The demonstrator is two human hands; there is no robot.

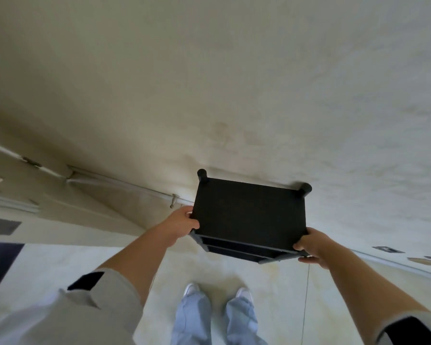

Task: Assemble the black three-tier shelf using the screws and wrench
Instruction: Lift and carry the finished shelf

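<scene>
The black shelf [249, 217] sits a little right of the middle of the view, seen from above, close against a pale wall [209, 83]. Its flat top board faces up toward the camera, and the long axis of that board runs from about 9 o'clock to 3 o'clock, tilted slightly so the right end sits lower in the picture. Two round post ends stick up at the far corners, one at 11 o'clock [202, 176] and one at 1 o'clock [304, 189] of the board. Below the near edge, the edges of lower tiers [239, 250] show as dark strips; what lies on those tiers cannot be seen.

The left hand [182, 224] grips the near left corner of the top board, fingers curled over its edge. The right hand [311, 246] grips the near right corner, thumb on top and fingers wrapped under. Both forearms are bare, with pale grey sleeves [97, 307] pushed up.

At 6 o'clock, below the shelf, stand two legs in light blue trousers [194, 317] with white shoes [191, 289] on a light floor [271, 295]. At 9 o'clock a thin white pipe [125, 184] runs along the wall's foot. At 3 o'clock a few small, blurred objects [388, 249] lie on the floor; no writing can be read anywhere.
</scene>
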